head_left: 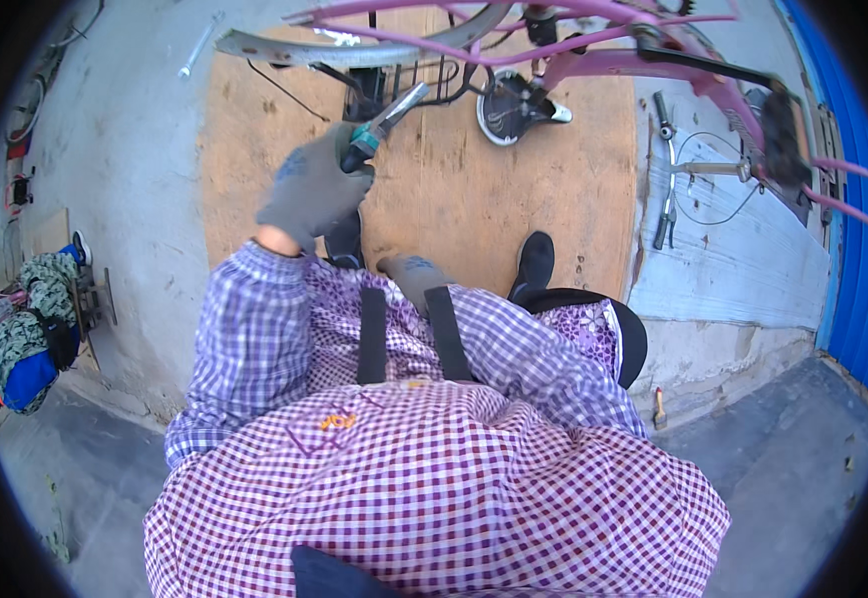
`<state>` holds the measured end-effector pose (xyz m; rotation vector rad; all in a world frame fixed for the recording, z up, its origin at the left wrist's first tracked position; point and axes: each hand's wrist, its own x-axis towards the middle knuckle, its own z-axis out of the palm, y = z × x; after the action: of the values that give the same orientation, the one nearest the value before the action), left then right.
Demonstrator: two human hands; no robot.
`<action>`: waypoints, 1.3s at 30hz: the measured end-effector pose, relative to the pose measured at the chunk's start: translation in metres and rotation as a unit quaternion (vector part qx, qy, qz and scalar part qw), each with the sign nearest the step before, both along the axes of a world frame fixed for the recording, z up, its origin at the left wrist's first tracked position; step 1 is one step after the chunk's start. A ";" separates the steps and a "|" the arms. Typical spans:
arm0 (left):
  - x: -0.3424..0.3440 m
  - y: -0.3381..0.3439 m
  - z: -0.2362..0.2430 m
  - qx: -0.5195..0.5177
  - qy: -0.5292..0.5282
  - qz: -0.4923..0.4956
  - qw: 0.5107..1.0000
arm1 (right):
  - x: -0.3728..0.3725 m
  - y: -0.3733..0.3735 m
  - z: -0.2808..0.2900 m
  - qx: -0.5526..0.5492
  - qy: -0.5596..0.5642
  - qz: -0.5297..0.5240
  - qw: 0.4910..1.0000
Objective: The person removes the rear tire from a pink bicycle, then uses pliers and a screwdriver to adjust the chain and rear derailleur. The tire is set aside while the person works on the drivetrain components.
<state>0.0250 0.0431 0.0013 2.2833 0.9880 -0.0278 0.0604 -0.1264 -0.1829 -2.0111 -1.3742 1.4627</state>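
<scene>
My left hand (314, 184), in a grey glove, is raised left of centre, closed round a tool (377, 128) with a teal-and-black handle and a silver end, perhaps pliers. Its metal end points up toward the overturned-looking pink bicycle frame (593, 65), below a pale curved fender (274, 50). My right hand (414, 281), also gloved, rests low at my lap between my legs; its fingers are mostly hidden, so I cannot tell what, if anything, they hold.
Under the bicycle lie a plywood board (454, 189) and a round black part (509, 105). Handlebars (665, 169) lie on the right, beside blue corrugated metal (853, 279). A wrench (199, 45) is at upper left, a camouflage bundle (25, 299) at far left, a brush (660, 407) low right.
</scene>
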 end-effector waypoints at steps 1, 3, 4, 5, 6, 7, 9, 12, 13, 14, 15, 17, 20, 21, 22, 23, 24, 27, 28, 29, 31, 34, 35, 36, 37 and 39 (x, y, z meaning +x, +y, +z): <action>-0.001 0.002 -0.005 -0.031 -0.016 0.023 0.999 | -0.001 0.002 0.015 0.033 0.020 -0.029 0.999; -0.007 0.012 -0.024 -0.059 -0.055 0.052 0.995 | 0.000 0.004 0.039 0.061 0.060 -0.067 0.994; -0.010 0.023 -0.035 -0.038 -0.078 0.074 0.993 | 0.004 0.008 0.046 0.126 0.066 -0.059 0.988; -0.017 0.031 -0.046 -0.085 -0.120 0.098 0.984 | 0.004 0.005 0.054 0.100 0.053 -0.070 0.991; -0.024 0.039 -0.058 -0.154 -0.165 0.098 0.969 | 0.009 0.006 0.057 0.077 0.037 -0.085 0.993; -0.033 0.051 -0.064 -0.205 -0.198 0.134 0.949 | 0.011 0.005 0.062 0.091 0.024 -0.098 0.991; -0.052 0.069 -0.068 -0.297 -0.253 0.210 0.896 | 0.016 0.004 0.068 0.112 0.034 -0.081 0.990; -0.065 0.074 -0.069 -0.402 -0.337 0.224 0.821 | 0.019 0.001 0.075 0.104 0.056 -0.142 0.983; -0.064 0.070 -0.070 -0.410 -0.343 0.195 0.822 | 0.022 0.000 0.076 0.108 0.077 -0.175 0.976; -0.062 0.063 -0.072 -0.428 -0.319 0.220 0.817 | 0.026 -0.002 0.077 0.112 0.096 -0.211 0.966; -0.059 0.054 -0.075 -0.452 -0.315 0.216 0.806 | 0.028 -0.004 0.078 0.123 0.085 -0.223 0.963; -0.047 0.039 -0.081 -0.487 -0.295 0.219 0.792 | 0.039 -0.006 0.079 0.150 0.119 -0.248 0.950; -0.027 0.022 -0.085 -0.454 -0.292 0.217 0.813 | 0.057 -0.005 0.083 0.138 0.196 -0.295 0.925; -0.021 0.015 -0.085 -0.442 -0.289 0.225 0.819 | 0.061 -0.003 0.086 0.129 0.227 -0.312 0.913; -0.014 0.010 -0.083 -0.456 -0.295 0.200 0.816 | 0.064 -0.002 0.089 0.160 0.240 -0.309 0.906; -0.007 0.003 -0.082 -0.459 -0.299 0.199 0.813 | 0.067 -0.001 0.093 0.191 0.252 -0.305 0.898; -0.001 -0.003 -0.079 -0.467 -0.313 0.174 0.809 | 0.069 0.000 0.098 0.235 0.269 -0.300 0.885; 0.013 -0.023 -0.067 -0.470 -0.279 0.183 0.817 | 0.075 -0.004 0.117 0.176 0.210 -0.271 0.923; 0.016 -0.029 -0.063 -0.473 -0.272 0.189 0.816 | 0.078 -0.006 0.124 0.171 0.213 -0.264 0.925; 0.020 -0.033 -0.059 -0.464 -0.266 0.165 0.828 | 0.082 -0.006 0.130 0.154 0.196 -0.261 0.933; 0.023 -0.037 -0.051 -0.432 -0.234 0.160 0.856 | 0.086 -0.004 0.143 0.148 0.194 -0.260 0.934; 0.015 -0.032 -0.038 -0.378 -0.214 0.100 0.895 | 0.082 0.003 0.152 0.171 0.162 -0.246 0.940; 0.011 -0.027 -0.034 -0.378 -0.213 0.077 0.898 | 0.079 0.005 0.152 0.187 0.145 -0.242 0.941; 0.009 -0.021 -0.031 -0.376 -0.207 0.054 0.901 | 0.078 0.007 0.150 0.190 0.145 -0.239 0.941; 0.006 -0.015 -0.028 -0.376 -0.224 0.007 0.899 | 0.079 0.009 0.149 0.194 0.145 -0.237 0.941; 0.010 -0.005 -0.024 -0.390 -0.194 -0.002 0.900 | 0.089 0.010 0.147 0.187 0.161 -0.236 0.940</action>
<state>0.0348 0.0385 -0.0227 1.4705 0.6035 0.0262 0.1491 -0.1163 -0.0359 -1.6203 -0.8723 1.1441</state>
